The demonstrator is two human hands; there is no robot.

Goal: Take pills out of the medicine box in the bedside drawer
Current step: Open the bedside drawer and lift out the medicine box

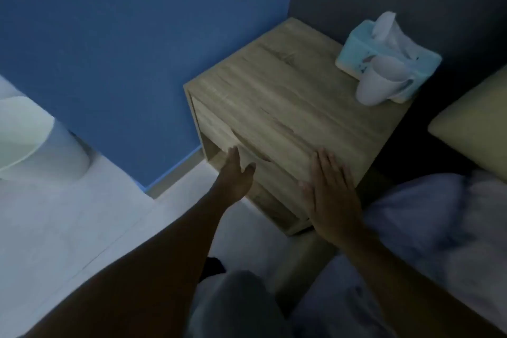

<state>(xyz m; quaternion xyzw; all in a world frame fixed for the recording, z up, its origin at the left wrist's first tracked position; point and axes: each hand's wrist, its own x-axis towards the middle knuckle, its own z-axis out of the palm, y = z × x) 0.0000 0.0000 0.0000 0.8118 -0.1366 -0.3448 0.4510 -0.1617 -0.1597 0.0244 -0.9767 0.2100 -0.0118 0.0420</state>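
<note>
A light wooden bedside table (288, 96) stands in the corner of the room. Its drawer front (216, 132) faces left and looks closed. My left hand (236, 173) reaches toward the lower edge of the drawer front, fingers apart and holding nothing. My right hand (329, 192) lies flat and open on the near corner of the table top. No medicine box or pills are in sight.
A light blue tissue box (365, 52) and a white cup (381, 82) lying on its side sit at the table's far right corner. A bed with a pillow (472, 132) and blanket (439, 222) is on the right. A white bin (35, 143) stands on the floor at left.
</note>
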